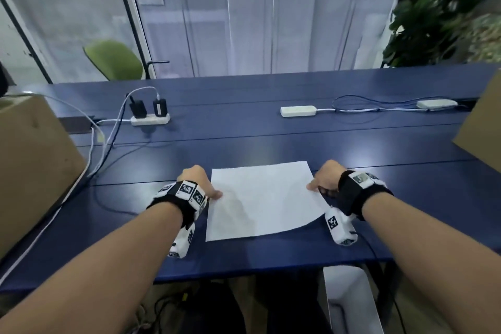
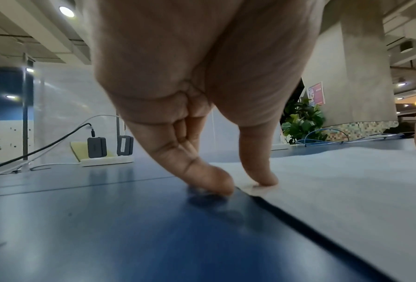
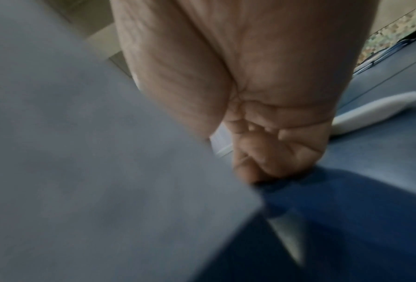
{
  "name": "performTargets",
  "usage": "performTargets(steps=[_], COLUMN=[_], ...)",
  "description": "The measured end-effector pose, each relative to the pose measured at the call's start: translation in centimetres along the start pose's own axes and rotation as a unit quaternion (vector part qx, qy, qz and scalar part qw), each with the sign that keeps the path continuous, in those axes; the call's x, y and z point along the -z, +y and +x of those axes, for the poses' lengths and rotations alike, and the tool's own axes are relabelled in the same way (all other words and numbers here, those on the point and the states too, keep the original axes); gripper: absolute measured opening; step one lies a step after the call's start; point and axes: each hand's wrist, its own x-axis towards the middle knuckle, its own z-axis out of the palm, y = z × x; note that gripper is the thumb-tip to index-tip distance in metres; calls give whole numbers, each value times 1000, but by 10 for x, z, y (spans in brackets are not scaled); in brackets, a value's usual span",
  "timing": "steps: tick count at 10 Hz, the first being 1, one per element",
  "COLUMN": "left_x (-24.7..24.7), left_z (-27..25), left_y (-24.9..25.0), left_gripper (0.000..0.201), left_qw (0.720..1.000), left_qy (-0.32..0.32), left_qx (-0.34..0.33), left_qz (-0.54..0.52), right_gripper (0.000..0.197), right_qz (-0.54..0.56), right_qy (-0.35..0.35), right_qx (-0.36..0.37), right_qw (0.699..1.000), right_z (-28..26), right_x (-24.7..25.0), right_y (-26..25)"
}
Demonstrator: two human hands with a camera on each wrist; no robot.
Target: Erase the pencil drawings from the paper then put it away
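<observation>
A white sheet of paper (image 1: 260, 198) lies on the blue table (image 1: 271, 133) in front of me; no pencil marks show on it. My left hand (image 1: 215, 194) is at its left edge. In the left wrist view the thumb (image 2: 262, 179) presses on the paper (image 2: 334, 181) and the fingertips (image 2: 216, 183) touch the table just off the edge. My right hand (image 1: 311, 187) pinches the right edge with curled fingers (image 3: 262, 164). That side of the paper (image 3: 93, 152) is lifted off the table and curves upward. No eraser is in view.
Cardboard boxes stand at the left (image 1: 32, 160) and right (image 1: 482, 127) of the table. Two white power strips (image 1: 150, 119) (image 1: 298, 111) with chargers and cables lie further back. A green chair (image 1: 113, 59) is behind the table, a white bin (image 1: 349, 298) under its front edge.
</observation>
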Motion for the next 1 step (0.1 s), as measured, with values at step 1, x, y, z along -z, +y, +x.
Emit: performTargets(steps=[1], left_x=[-7], left_z=[-4], left_y=[-11], left_gripper=[73], left_qw=[1000], left_qy=[2], left_qx=[-16], left_qz=[-19], right_gripper=[32], right_qz=[41], right_qy=[72], right_qx=[30], right_qw=[996], right_z=[-19], right_x=[-6], right_y=[17])
